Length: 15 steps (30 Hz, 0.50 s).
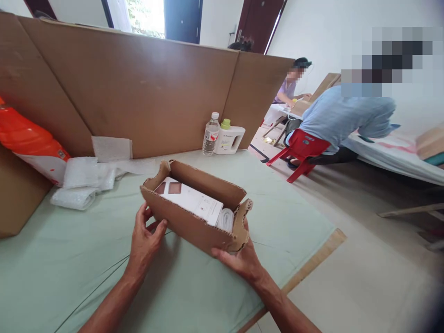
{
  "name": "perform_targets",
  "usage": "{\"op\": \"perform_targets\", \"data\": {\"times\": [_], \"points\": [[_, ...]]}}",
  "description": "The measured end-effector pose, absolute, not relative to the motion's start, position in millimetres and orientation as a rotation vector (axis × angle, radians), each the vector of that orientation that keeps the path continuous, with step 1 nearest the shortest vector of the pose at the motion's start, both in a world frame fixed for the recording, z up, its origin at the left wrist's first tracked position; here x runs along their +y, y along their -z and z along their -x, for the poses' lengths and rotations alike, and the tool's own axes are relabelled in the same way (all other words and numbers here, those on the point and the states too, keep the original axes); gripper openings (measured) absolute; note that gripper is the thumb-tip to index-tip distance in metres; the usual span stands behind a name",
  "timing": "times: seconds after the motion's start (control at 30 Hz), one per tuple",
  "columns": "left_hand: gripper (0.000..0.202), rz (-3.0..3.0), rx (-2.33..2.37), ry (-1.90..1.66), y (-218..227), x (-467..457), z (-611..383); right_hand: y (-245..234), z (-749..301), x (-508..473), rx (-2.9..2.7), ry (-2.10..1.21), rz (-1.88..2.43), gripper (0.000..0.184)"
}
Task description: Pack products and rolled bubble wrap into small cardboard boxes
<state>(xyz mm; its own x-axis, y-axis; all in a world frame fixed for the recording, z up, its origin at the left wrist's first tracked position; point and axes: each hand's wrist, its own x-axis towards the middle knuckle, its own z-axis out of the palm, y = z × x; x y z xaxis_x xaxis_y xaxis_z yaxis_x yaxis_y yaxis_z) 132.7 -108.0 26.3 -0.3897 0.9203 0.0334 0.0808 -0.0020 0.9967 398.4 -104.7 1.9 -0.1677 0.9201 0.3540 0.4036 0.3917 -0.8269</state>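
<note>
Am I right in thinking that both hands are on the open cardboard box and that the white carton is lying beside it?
Not quite: the white carton lies inside the open cardboard box, not beside it, as the head view shows. The left hand and right hand are indeed both on the box.

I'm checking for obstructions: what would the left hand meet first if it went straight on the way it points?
The open brown rectangular cardboard box, which the left hand appears to touch; exact finger contact is partly hidden.
</note>
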Motion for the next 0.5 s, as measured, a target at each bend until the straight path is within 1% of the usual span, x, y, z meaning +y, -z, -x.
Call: {"op": "perform_targets", "data": {"times": [0.1, 0.2, 0.33, 0.5], "points": [[0.085, -1.285, 1.478, -1.391, -20.8, -79.3, -164.7, -5.5, -421.8, -99.9, -1.583, -0.548, 1.269, 0.108], [0.086, -1.635, 1.511, -1.293, -13.6, -66.9, -193.6, -11.4, -459.4, -75.5, -1.480, -0.429, 1.314, 0.102], [0.073, -1.984, 1.578, -1.088, -0.9, -89.5, -192.1, -22.2, -509.3, -14.3, -1.411, -0.327, 1.309, 0.105], [0.059, -2.179, 1.789, -0.916, 21.7, -145.6, -129.4, -32.8, -539.6, 71.1, -1.320, -0.276, 1.403, 0.113]]}}
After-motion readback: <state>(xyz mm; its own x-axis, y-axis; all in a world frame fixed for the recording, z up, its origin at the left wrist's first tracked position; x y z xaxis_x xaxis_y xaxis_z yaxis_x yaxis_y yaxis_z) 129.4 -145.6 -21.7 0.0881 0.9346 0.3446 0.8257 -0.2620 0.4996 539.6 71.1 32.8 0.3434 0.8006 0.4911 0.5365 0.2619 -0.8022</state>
